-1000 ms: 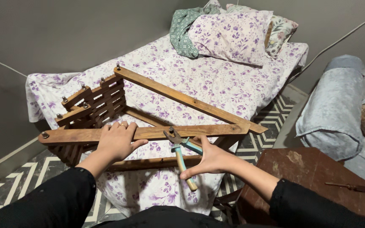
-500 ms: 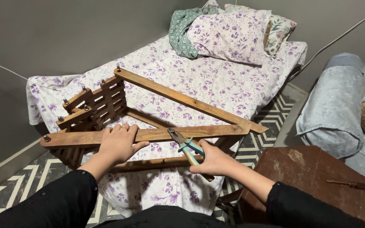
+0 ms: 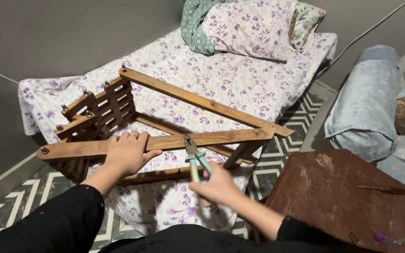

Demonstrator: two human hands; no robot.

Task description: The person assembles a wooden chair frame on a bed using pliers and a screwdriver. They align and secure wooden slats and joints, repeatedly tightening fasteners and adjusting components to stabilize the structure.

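Pliers with pale blue-green handles sit clamped in my right fingers, their dark jaws just ahead of my knuckles, biting at the near slat of the wooden frame on the bed. My left fingers spread flat on that slat; I judge pressing firmly there and keeping the jaws square should stop any slipping.
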